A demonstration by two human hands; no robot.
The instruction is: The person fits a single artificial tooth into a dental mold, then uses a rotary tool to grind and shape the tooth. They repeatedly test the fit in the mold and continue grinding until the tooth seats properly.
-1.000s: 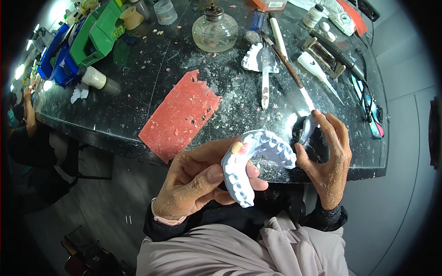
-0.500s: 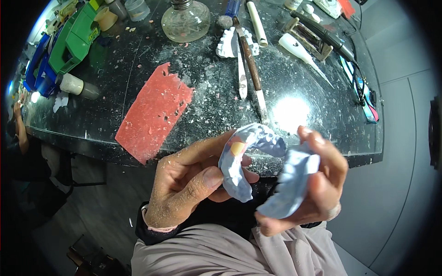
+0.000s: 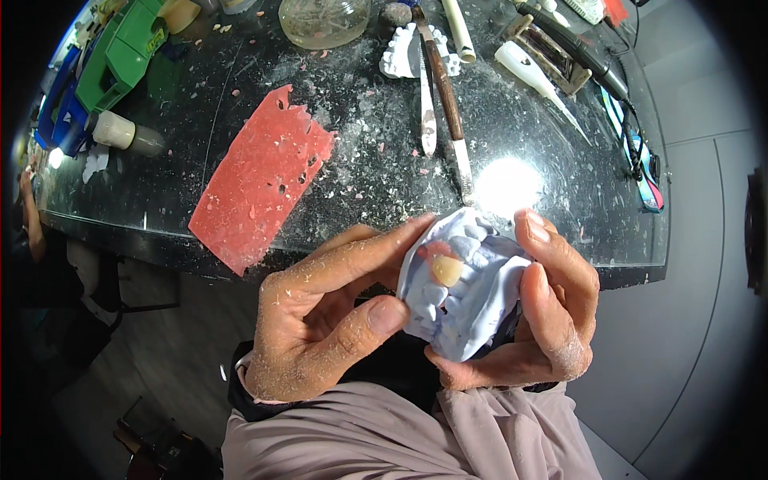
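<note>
Two pale blue plaster dental casts meet in front of me, teeth against teeth, over the bench's near edge. My left hand (image 3: pixel 332 320) is closed on the left dental cast (image 3: pixel 422 308), thumb near its lower rim and fingers behind. That cast carries a cream-coloured artificial tooth (image 3: pixel 446 271) set in pink wax (image 3: pixel 434 250). From the other side my right hand (image 3: pixel 552 308) grips the right dental cast (image 3: pixel 490 300), its fingers curled over the outer side and its thumb below. Where the casts touch inside is partly hidden. White dust and crumbs cover both hands.
On the dark, dusty bench (image 3: pixel 360 176) lies a torn red wax sheet (image 3: pixel 264 180). Behind are a white dental cast (image 3: pixel 400 56), a wax knife (image 3: pixel 448 88), a glass jar (image 3: pixel 324 20) and a white pointed tool (image 3: pixel 534 76). Green bins (image 3: pixel 120 60) stand far left.
My right hand has brought its cast leftward and turned it against the cast in my left hand. The gap between the two casts has closed.
</note>
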